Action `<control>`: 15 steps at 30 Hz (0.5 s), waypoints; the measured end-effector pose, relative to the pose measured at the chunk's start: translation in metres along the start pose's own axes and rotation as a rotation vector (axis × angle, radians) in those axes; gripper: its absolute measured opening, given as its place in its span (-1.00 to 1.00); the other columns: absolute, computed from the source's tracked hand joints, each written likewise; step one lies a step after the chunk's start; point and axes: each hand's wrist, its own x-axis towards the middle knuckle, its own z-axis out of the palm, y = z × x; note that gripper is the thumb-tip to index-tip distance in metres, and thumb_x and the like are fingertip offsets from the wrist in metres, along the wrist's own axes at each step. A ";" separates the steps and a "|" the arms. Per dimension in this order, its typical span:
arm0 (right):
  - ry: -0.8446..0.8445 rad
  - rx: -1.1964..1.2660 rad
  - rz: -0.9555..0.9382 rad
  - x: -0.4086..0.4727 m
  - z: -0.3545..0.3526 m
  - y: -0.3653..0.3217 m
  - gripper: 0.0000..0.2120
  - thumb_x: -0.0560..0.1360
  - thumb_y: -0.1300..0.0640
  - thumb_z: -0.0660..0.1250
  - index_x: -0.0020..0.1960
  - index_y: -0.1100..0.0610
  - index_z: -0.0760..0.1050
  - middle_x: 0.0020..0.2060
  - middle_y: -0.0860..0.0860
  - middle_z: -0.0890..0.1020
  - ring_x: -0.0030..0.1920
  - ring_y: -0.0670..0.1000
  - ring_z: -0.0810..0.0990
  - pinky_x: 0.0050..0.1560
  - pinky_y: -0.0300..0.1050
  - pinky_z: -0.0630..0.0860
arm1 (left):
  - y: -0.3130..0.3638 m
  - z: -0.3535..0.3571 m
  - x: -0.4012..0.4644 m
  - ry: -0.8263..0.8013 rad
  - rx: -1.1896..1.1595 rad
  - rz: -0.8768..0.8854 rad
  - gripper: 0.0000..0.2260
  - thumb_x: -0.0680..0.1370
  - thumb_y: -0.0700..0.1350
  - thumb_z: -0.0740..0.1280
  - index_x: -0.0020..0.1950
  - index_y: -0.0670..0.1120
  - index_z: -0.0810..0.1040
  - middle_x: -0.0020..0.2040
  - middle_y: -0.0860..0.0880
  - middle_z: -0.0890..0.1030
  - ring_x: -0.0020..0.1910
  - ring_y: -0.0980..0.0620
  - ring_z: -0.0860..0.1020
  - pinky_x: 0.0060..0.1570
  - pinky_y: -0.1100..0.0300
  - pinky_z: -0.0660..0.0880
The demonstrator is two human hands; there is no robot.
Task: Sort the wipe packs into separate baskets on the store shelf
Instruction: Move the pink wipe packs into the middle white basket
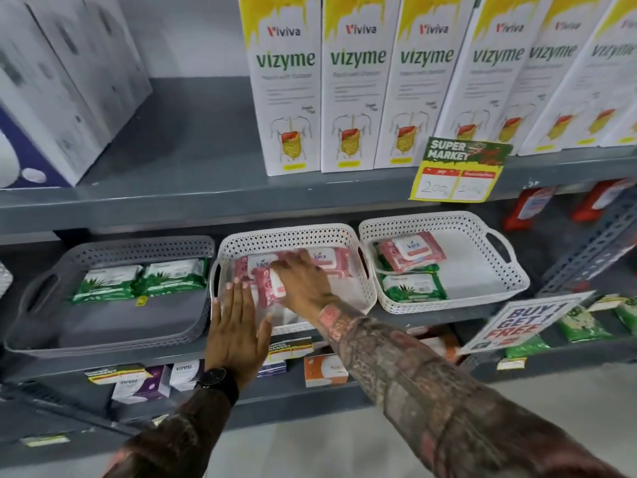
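Observation:
Three perforated baskets sit side by side on the middle shelf. The grey basket [48, 305] at the left holds two green wipe packs [138, 279]. The white middle basket [289, 238] holds several pink wipe packs [253, 267]. My right hand [303, 281] lies inside it, fingers closed around one pink pack [270, 289]. My left hand [236, 327] rests flat with spread fingers on this basket's front left rim, holding nothing. The white right basket [482, 267] contains a pink pack [412, 251] lying on green packs [412, 288] at its left side.
Tall Vizyme cartons [358, 84] line the upper shelf, with white boxes [58, 88] at the far left. A supermarket price tag [458, 174] and a "buy 1 get 1 free" sign [520, 322] hang off the shelf edges. Small boxes [155, 377] fill the lower shelf.

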 end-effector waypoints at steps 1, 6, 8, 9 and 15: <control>-0.047 -0.025 -0.007 0.004 0.007 -0.003 -0.24 0.39 0.12 0.62 0.52 0.05 0.40 0.43 0.14 0.45 0.46 0.23 0.37 0.16 0.19 0.67 | 0.001 -0.001 0.000 -0.001 -0.007 -0.005 -0.31 0.69 0.23 -0.13 0.68 -0.19 -0.07 0.69 -0.20 -0.05 0.69 -0.13 -0.06 0.65 -0.20 0.01; -0.093 0.043 -0.081 0.008 0.016 0.005 -0.13 0.37 0.00 0.63 0.59 0.02 0.32 0.49 0.13 0.42 0.51 0.20 0.31 0.29 0.18 0.60 | 0.006 -0.005 0.000 -0.001 -0.029 -0.026 -0.32 0.68 0.19 -0.08 0.67 -0.21 -0.06 0.68 -0.22 -0.01 0.68 -0.16 -0.03 0.64 -0.22 0.03; -0.038 0.158 -0.072 0.005 0.008 0.020 -0.21 0.43 -0.06 0.58 0.59 0.00 0.35 0.48 0.08 0.46 0.46 0.14 0.38 0.32 0.17 0.57 | 0.006 -0.005 0.001 -0.003 -0.018 -0.029 -0.32 0.68 0.19 -0.09 0.67 -0.22 -0.05 0.68 -0.22 -0.02 0.68 -0.16 -0.03 0.64 -0.22 0.03; 0.045 0.195 -0.044 0.004 0.001 0.032 -0.30 0.48 -0.03 0.53 0.57 0.00 0.39 0.43 0.06 0.50 0.40 0.12 0.43 0.26 0.16 0.59 | 0.005 -0.004 0.001 -0.004 -0.012 -0.030 -0.32 0.68 0.20 -0.10 0.67 -0.21 -0.05 0.68 -0.21 -0.03 0.69 -0.16 -0.04 0.64 -0.22 0.02; 0.315 0.079 0.502 -0.003 -0.048 0.145 -0.34 0.45 0.24 0.51 0.51 0.05 0.43 0.43 0.17 0.49 0.41 0.23 0.43 0.22 0.22 0.57 | 0.005 -0.001 0.001 0.006 -0.023 -0.035 -0.32 0.68 0.21 -0.12 0.68 -0.19 -0.06 0.69 -0.19 -0.04 0.69 -0.14 -0.06 0.65 -0.20 -0.01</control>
